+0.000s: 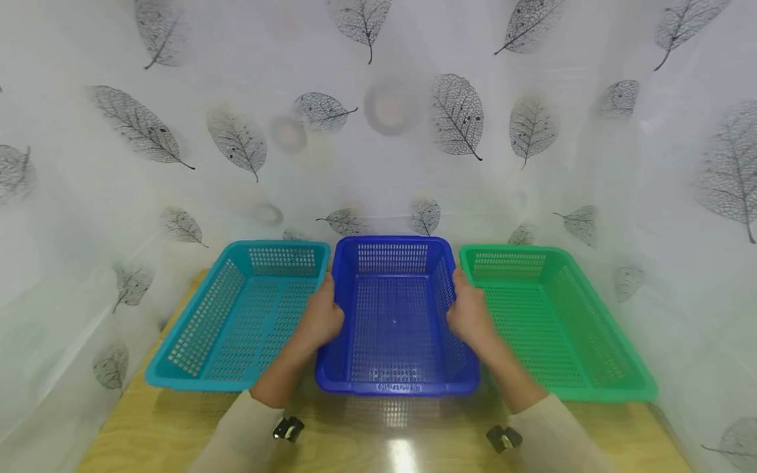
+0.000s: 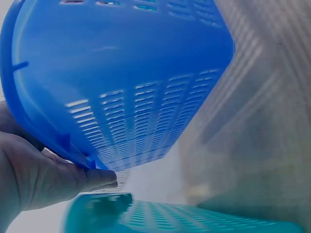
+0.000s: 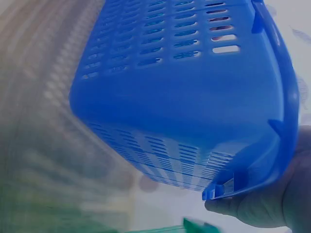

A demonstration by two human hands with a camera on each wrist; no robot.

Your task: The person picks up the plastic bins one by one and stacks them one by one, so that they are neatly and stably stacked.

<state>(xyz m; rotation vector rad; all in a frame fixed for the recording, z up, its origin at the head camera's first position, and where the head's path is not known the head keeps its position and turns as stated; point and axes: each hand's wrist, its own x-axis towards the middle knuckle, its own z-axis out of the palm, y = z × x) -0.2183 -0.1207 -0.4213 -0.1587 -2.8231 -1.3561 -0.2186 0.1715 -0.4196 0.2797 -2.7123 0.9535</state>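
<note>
A dark blue perforated plastic basket [image 1: 390, 328] sits between two others in the head view, with nothing inside it. My left hand [image 1: 322, 315] grips its left rim, and my right hand [image 1: 470, 312] grips the right rim. In the left wrist view, the fingers [image 2: 97, 177] curl under the lip of the blue basket [image 2: 121, 63]. The right wrist view shows my right hand [image 3: 262, 204] holding the opposite rim of the basket [image 3: 184, 92]. Its base appears slightly above the tabletop in both wrist views.
A teal basket [image 1: 236, 384] stands at the left, close beside my left hand. On the right is a green basket [image 1: 615, 393], near my right hand. All rest on a wooden table [image 1: 349, 440]. Behind hangs a pale curtain [image 1: 390, 177] printed with leaves.
</note>
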